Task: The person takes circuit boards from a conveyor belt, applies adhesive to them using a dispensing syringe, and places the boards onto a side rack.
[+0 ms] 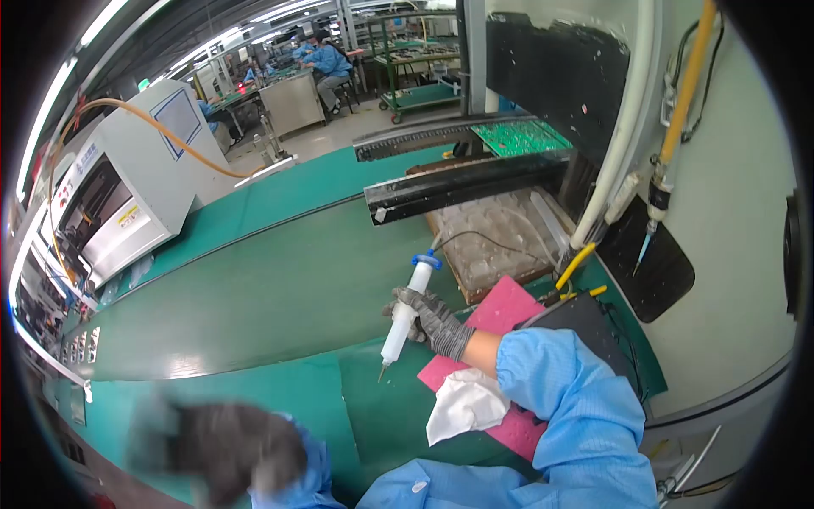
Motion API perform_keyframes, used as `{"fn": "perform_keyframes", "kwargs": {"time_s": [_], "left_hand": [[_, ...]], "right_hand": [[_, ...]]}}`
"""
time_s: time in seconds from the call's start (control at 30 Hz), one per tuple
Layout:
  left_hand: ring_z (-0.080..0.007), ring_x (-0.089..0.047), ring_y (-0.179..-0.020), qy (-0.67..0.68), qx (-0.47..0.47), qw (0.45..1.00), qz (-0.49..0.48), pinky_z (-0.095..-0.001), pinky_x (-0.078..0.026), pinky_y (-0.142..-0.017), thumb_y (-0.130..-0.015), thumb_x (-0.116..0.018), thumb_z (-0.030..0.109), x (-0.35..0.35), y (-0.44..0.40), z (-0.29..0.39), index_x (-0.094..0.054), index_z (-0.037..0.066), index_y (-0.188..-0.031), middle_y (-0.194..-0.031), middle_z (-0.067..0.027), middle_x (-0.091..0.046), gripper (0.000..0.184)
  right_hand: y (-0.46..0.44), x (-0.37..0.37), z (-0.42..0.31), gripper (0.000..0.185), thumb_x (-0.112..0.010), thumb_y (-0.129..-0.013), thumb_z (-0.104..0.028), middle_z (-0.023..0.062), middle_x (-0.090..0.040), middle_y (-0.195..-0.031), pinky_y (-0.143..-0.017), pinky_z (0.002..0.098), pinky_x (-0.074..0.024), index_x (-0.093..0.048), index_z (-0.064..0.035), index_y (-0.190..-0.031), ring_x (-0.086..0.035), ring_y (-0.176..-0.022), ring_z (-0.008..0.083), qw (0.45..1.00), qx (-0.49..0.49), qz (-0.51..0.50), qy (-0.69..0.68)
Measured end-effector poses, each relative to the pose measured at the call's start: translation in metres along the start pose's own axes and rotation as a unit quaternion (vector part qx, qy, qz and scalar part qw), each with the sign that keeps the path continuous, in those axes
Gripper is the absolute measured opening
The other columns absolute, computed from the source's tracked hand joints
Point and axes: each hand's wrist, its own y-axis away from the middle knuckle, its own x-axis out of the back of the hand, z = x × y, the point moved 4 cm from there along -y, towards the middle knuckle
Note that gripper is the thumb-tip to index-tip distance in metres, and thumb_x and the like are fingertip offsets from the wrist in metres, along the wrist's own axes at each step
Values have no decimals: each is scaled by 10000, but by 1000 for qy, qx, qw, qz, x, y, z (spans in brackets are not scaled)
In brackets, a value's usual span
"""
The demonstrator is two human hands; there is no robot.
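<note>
My right hand (424, 318), in a grey knitted glove, is wrapped round a white dispensing syringe (397, 341). The syringe slants with its needle pointing down over the green mat, and its blue cap (426, 260) joins a thin hose at the top. Low on the left, my left hand (233, 445) wears a dark glove and is smeared by motion, so its fingers cannot be made out. Under my right forearm lie a pink sheet (507, 307) and a crumpled white cloth (468, 405).
A green circuit board (521, 138) sits between black rails (466, 185) at the back right. Below the rails is a wood-edged tray (492, 233). A white machine (140, 182) stands at the left. A tool hangs from a yellow hose (685, 85). Co-workers (329, 64) sit far behind.
</note>
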Motion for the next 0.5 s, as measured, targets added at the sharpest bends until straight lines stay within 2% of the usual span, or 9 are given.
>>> {"fn": "perform_keyframes", "kwargs": {"time_s": [0.07,0.17,0.4,0.5], "left_hand": [[-195,-394,-1096,25,-87,996,-25,-324,-348,-878,-845,-432,209,15,-19,26,-349,17,-1215,-1209,-129,-396,424],[-198,-397,-1094,64,-144,985,-75,-323,-347,-883,-847,-430,206,23,-32,47,-355,14,-1205,-1203,-130,-400,413],[-203,-403,-1088,119,-190,967,-119,-322,-344,-893,-852,-423,200,34,-40,66,-369,6,-1182,-1189,-133,-409,387],[-205,-406,-1085,141,-199,960,-135,-322,-342,-898,-854,-420,198,38,-40,69,-374,2,-1172,-1183,-134,-413,376]], "right_hand": [[5,-3,-2,267,-550,-804,-324,87,-611,-734,-301,190,-339,-461,-86,-889,-462,-391,85,1000,-2,-9,9],[8,-6,-2,286,-559,-794,-325,93,-608,-733,-301,201,-351,-423,-103,-912,-489,-412,107,1000,-3,-17,17],[15,-7,-6,326,-588,-764,-342,72,-599,-707,-306,218,-369,-411,-123,-928,-536,-465,131,999,-1,3,34],[15,-8,-5,305,-581,-767,-366,63,-606,-711,-291,188,-329,-450,-102,-849,-438,-363,75,999,9,21,28]]}}
